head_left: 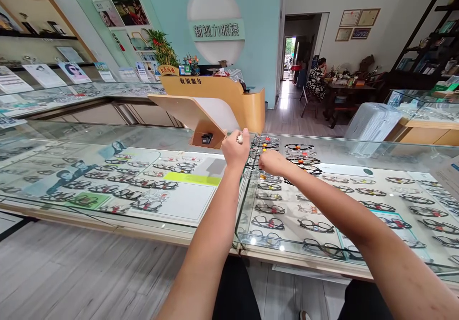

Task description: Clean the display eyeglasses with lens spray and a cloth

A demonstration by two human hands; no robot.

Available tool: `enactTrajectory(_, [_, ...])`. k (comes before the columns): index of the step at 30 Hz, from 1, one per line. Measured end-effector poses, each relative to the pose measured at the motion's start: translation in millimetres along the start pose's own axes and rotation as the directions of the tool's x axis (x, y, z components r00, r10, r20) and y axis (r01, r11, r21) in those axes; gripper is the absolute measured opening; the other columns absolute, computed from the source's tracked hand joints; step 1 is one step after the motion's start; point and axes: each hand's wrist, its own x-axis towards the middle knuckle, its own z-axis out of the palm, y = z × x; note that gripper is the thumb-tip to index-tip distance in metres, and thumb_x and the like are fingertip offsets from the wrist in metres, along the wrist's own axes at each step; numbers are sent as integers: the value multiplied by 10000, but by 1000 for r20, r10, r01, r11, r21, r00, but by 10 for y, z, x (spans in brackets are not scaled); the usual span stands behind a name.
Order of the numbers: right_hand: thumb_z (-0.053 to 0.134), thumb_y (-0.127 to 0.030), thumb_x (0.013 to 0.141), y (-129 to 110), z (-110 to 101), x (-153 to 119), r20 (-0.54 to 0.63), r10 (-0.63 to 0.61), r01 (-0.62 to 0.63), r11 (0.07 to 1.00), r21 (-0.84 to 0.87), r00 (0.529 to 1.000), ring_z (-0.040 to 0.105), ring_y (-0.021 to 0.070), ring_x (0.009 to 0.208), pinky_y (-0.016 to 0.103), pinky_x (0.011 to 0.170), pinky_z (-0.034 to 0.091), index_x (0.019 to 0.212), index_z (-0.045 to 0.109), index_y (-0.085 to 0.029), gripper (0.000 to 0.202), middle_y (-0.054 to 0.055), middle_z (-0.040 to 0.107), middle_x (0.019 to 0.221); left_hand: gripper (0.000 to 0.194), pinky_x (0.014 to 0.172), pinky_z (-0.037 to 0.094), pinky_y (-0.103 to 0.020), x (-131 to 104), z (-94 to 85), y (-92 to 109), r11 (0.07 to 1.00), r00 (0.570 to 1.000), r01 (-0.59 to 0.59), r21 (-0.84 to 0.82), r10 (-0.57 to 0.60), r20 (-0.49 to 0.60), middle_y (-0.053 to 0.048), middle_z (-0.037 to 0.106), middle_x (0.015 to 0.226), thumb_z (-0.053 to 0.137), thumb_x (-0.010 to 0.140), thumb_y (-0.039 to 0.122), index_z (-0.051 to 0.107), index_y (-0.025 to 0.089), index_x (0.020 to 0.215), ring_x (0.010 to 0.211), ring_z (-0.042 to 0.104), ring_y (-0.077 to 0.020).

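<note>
My left hand (234, 150) is closed in a fist with the thumb on top, above the glass counter. A small whitish bit (239, 139) shows at its curled fingers; I cannot make out what it is. Just behind that hand, a tilted wooden panel (179, 107) with a black fitting on it stands on the counter; whether they touch is unclear. To the right, my right hand (270, 162) is closed too, its fingers curled over eyeglasses, and what it holds is hidden. Stacked eyeglasses (265, 143) lie beside both hands, and another group of eyeglasses (303, 160) lies farther right.
The glass display counter (201, 224) spans the front, with rows of eyeglasses inside. Behind it is a wooden cashier desk (215, 88). A plastic-wrapped case (373, 126) stands at the right. A person (318, 81) sits at a table in the back.
</note>
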Motion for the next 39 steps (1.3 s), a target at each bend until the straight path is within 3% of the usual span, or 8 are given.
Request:
enactTrajectory(9, [654,-192,980,156,-78,399,-5,270,-270,963,9,963,741,369,1288,470,1156,497,1141,852,-144,260,233,826,1262,441,686,291,-333,3,15,-39,999,999,-40,1,40,-1,-15,547,652,563,1072,463,427,251,710,640,403,-180])
enactTrajectory(16, [761,-158,881,169,-118,518,30,347,-348,928,137,937,778,323,1196,413,1107,530,1117,848,-164,251,185,856,1175,430,688,297,-330,1,-22,15,999,999,-45,25,45,13,-20,557,661,552,1071,441,419,251,709,646,428,-182])
enactTrajectory(20, [748,-264,929,388,-369,121,-49,380,-349,887,304,924,792,289,1135,333,938,571,1110,842,-218,210,129,865,1175,422,695,307,-331,-2,-61,55,997,996,-75,16,76,-41,-14,521,657,539,1060,429,387,253,708,651,421,-181])
enactTrajectory(23, [599,-334,1025,608,-461,-385,-102,409,-327,835,443,907,805,222,930,295,814,575,1242,762,-223,293,67,869,952,427,700,320,-334,-37,-57,125,996,996,-83,-13,83,-40,-13,495,651,539,1053,440,385,252,702,658,419,-181])
enactTrajectory(27, [651,-319,922,768,-286,-1041,-195,434,-49,490,870,879,782,204,759,309,735,595,1093,668,-218,199,48,841,874,437,662,325,-322,-167,63,291,982,988,-22,-188,50,145,7,427,626,559,1023,465,423,238,675,645,377,-164])
enactTrajectory(30, [696,-346,866,764,-52,-1338,-332,431,199,324,925,839,795,214,819,350,811,619,1025,631,-233,206,40,825,891,432,588,286,-307,-304,188,423,928,867,143,-345,51,497,28,374,589,608,967,546,546,226,683,588,347,-148])
enactTrajectory(34, [657,-384,925,705,137,-1450,-483,444,300,421,856,755,770,191,899,352,885,596,1084,684,-218,232,57,818,1010,501,532,240,-278,-458,285,541,850,618,372,-372,72,783,44,390,595,722,858,693,677,205,755,529,328,-114])
enactTrajectory(39, [573,-342,1012,662,176,-1424,-559,374,285,578,764,740,759,200,987,354,910,574,1122,773,-210,264,80,824,1118,608,500,262,-263,-550,345,562,782,531,493,-382,77,844,23,531,673,822,758,782,735,193,879,508,350,-86])
